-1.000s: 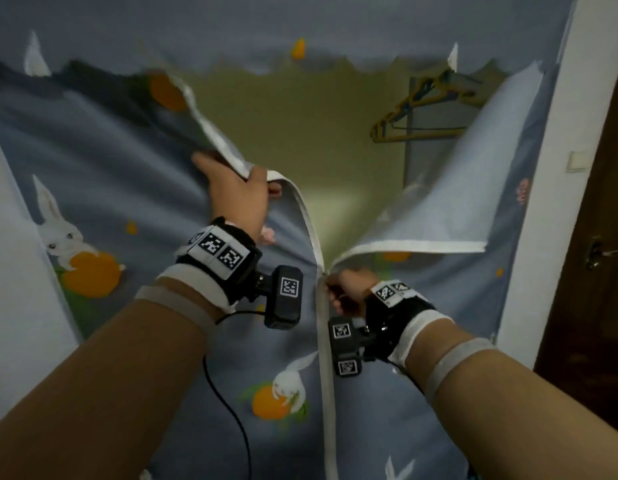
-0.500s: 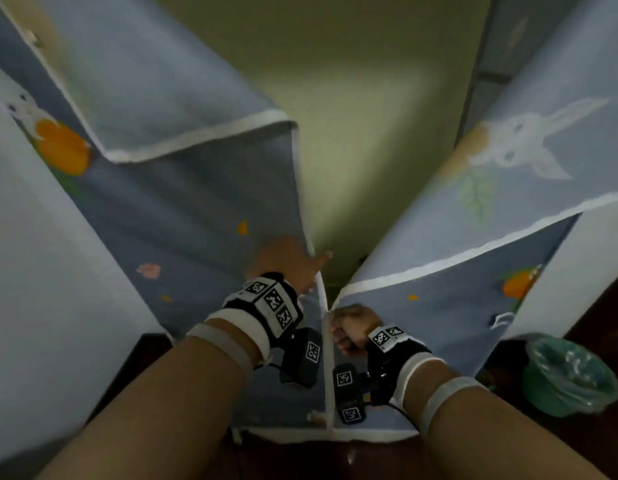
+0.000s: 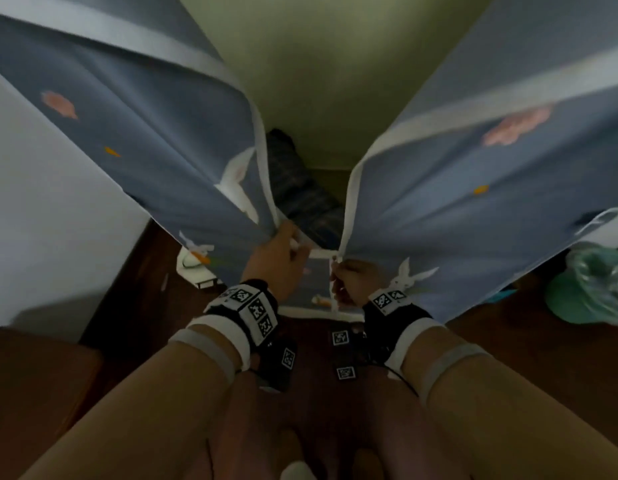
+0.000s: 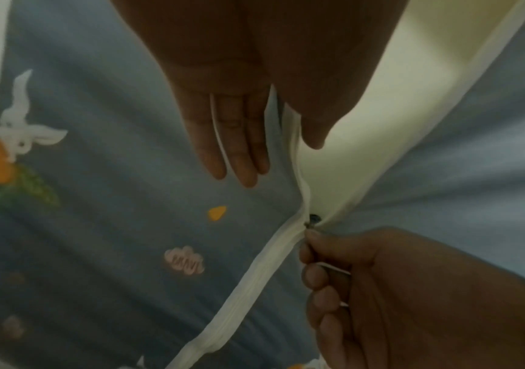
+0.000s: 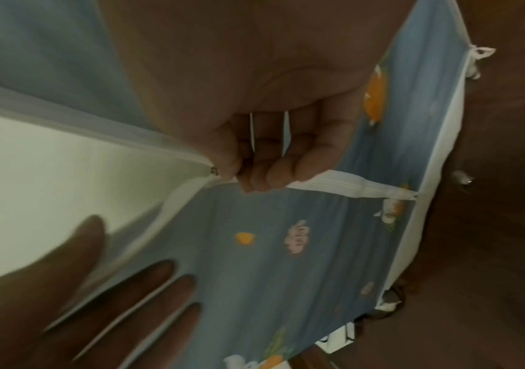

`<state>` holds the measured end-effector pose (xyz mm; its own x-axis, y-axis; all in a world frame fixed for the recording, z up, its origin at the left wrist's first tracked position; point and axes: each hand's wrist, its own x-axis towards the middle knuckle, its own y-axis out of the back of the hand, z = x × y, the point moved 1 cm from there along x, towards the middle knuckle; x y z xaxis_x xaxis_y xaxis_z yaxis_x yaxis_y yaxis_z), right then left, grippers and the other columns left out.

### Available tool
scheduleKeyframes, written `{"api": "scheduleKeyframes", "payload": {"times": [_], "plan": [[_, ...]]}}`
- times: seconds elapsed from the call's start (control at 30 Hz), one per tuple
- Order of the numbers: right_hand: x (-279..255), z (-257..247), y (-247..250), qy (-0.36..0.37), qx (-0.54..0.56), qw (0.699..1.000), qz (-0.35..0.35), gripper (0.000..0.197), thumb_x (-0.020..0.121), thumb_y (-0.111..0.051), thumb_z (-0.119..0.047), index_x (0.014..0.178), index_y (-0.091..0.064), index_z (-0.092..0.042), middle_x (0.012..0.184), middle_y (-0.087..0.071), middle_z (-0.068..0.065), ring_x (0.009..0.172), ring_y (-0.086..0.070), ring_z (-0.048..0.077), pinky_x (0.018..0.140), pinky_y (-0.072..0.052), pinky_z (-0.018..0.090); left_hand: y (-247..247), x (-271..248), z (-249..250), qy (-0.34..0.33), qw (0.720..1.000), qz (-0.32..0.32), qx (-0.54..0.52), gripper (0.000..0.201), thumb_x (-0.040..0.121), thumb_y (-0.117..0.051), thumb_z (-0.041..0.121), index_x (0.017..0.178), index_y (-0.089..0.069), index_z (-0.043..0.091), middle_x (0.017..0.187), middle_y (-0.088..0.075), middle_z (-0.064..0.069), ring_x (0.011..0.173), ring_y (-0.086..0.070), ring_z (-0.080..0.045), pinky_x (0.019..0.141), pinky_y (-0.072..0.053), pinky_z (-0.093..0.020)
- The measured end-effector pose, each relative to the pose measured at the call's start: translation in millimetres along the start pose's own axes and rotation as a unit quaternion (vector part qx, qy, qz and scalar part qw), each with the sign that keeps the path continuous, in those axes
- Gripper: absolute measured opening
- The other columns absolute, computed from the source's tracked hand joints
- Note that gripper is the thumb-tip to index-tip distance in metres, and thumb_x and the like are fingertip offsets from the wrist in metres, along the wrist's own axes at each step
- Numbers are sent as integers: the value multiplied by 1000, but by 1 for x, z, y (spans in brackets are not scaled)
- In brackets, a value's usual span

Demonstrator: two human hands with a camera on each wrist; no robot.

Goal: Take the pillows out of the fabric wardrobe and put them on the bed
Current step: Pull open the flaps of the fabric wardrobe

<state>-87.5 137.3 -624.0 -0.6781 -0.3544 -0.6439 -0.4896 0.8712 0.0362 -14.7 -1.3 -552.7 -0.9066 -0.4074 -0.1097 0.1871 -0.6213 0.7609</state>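
Note:
The fabric wardrobe's blue-grey rabbit-print front (image 3: 169,140) is parted down its white zipper almost to the bottom hem. My right hand (image 3: 345,282) pinches the zipper pull (image 4: 313,221) low on the seam; the right wrist view shows the curled fingers (image 5: 255,172) at the slider (image 5: 213,171). My left hand (image 3: 283,251) lies with straight fingers (image 4: 239,159) on the left flap beside the zipper edge, thumb towards the gap. Deep in the gap lies a dark plaid soft thing (image 3: 300,188), possibly a pillow, mostly hidden by the flaps.
A yellow-green back panel (image 3: 318,64) shows inside the wardrobe. A green bin lined with a plastic bag (image 3: 595,289) stands on the dark wooden floor (image 3: 508,358) at the right. A white wall (image 3: 40,220) lies at the left.
My right hand has drawn the zipper from mid-height down near the bottom hem. My left hand has slid down the left flap. The gap has widened, and the dark plaid thing now shows.

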Motion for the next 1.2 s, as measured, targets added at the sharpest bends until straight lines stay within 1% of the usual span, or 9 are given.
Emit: {"api": "scheduleKeyframes", "payload": {"times": [0.2, 0.33, 0.5, 0.63, 0.73, 0.83, 0.97, 1.07, 1.2], "plan": [[68, 71, -10, -109, 54, 993, -4, 35, 100, -51, -29, 69, -52, -11, 62, -53, 6, 50, -49, 18, 47, -43, 21, -45, 17, -66, 45, 987, 119, -99, 28, 91, -62, 28, 95, -38, 15, 72, -48, 1, 60, -49, -10, 51, -34, -21], [109, 119, -17, -166, 48, 985, -16, 42, 103, -41, -30, 66, -47, -11, 65, -48, 7, 57, -47, 18, 56, -41, 29, -83, 19, -106, 101, 958, 184, -195, 40, 81, -74, 39, 91, -47, 11, 75, -54, 4, 62, -52, -5, 54, -40, -15], [140, 173, -20, -172, 75, 982, 14, 33, 99, -49, -17, 68, -54, -7, 68, -52, 13, 58, -50, 24, 59, -43, 29, -148, 19, -128, 97, 960, -15, -264, 25, 79, -74, 46, 89, -73, 23, 78, -75, 15, 75, -68, 5, 75, -58, -28], [169, 195, -19, -183, 110, 977, 6, 31, 98, -46, -14, 68, -52, -8, 59, -53, 9, 57, -46, 22, 54, -41, 26, -176, 40, -154, 97, 976, 20, -195, 41, 96, -54, 36, 60, -64, 18, 52, -67, 17, 59, -64, 3, 73, -54, -20], [190, 214, -23, -159, 76, 984, 35, 27, 97, -49, -17, 71, -55, -11, 56, -55, 5, 56, -49, 20, 54, -45, 26, -187, 51, -199, 137, 957, 102, -236, 54, 89, -48, 49, 73, -66, 0, 71, -73, -11, 72, -70, -25, 79, -57, -45], [207, 233, -29, -166, 67, 983, 42, 30, 99, -51, -22, 72, -56, -10, 65, -55, 10, 56, -50, 22, 55, -43, 31, -186, 46, -234, 195, 915, 180, -304, 38, 94, -49, 44, 74, -62, 13, 79, -69, -22, 77, -69, -44, 72, -58, -58], [213, 246, -34, -193, -8, 980, 50, 37, 100, -49, -31, 70, -52, -9, 64, -54, 9, 55, -50, 22, 48, -43, 28, -168, 39, -246, 234, 884, 234, -330, 31, 103, -41, 29, 98, -59, 4, 76, -64, -11, 66, -70, -25, 62, -61, -41], [202, 234, -35, -182, 0, 981, 64, 37, 100, -50, -31, 70, -53, -10, 64, -55, 8, 54, -51, 20, 39, -45, 20, -159, 33, -242, 260, 887, 223, -311, 36, 104, -38, 26, 108, -60, -2, 73, -56, 2, 53, -59, 4, 45, -45, -7], [155, 195, -31, -200, 118, 972, 21, 37, 97, -54, -33, 72, -59, -7, 61, -56, 6, 57, -52, 19, 57, -47, 32, -149, 23, -209, 386, 826, 89, -401, 46, 104, -30, 40, 90, -56, 4, 75, -57, -5, 62, -57, -15, 59, -56, -30]]}}
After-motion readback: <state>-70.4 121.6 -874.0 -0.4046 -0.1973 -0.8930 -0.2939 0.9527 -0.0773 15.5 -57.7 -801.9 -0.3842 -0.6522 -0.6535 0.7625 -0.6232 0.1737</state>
